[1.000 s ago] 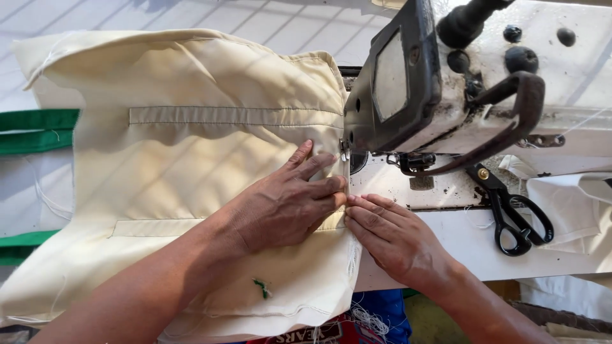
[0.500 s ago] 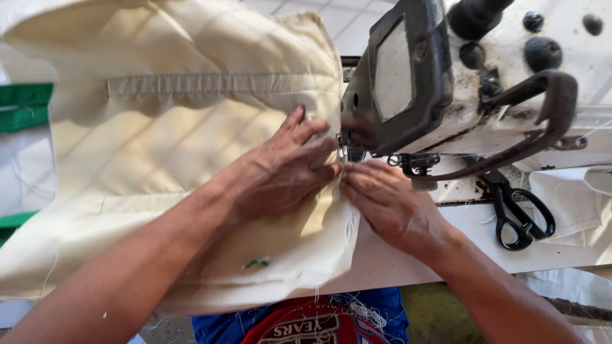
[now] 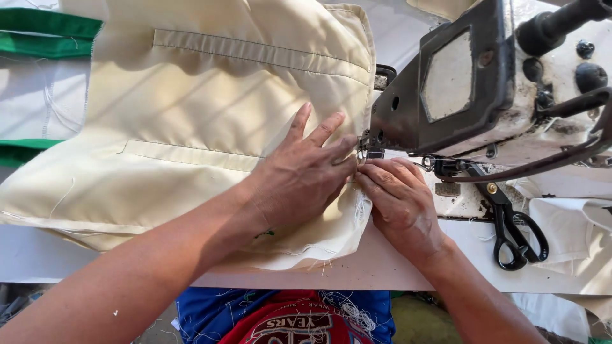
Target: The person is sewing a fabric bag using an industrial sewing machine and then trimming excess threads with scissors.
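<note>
Since a second ago the cream fabric (image 3: 210,127) has slid up and away along the tabletop (image 3: 382,267), so that more of its near raw edge now lies by the needle; both hands have kept their places beside the presser foot (image 3: 368,148). Judged from this, the seam along the right edge is being fed through the sewing machine (image 3: 472,83) steadily, with a fair length of edge still to run.

The left hand (image 3: 305,171) lies flat on the fabric, fingers spread and pressing it down just left of the foot. The right hand (image 3: 398,200) sits just right of it, fingers drawn together, pinching and steering the folded edge toward the needle. The two hands nearly touch at the fingertips.

Count: one cream fabric piece, bearing two stitched horizontal bands, one high and one across the middle; one sewing machine, dark-fronted with a pale worn body; one pair of black scissors (image 3: 513,226) lying on the machine bed to the right, well clear of the hands; two green strips (image 3: 44,28) at the far left, partly under the fabric; one white cloth (image 3: 567,223) beside the scissors. Loose threads fringe the fabric's near edge.
</note>
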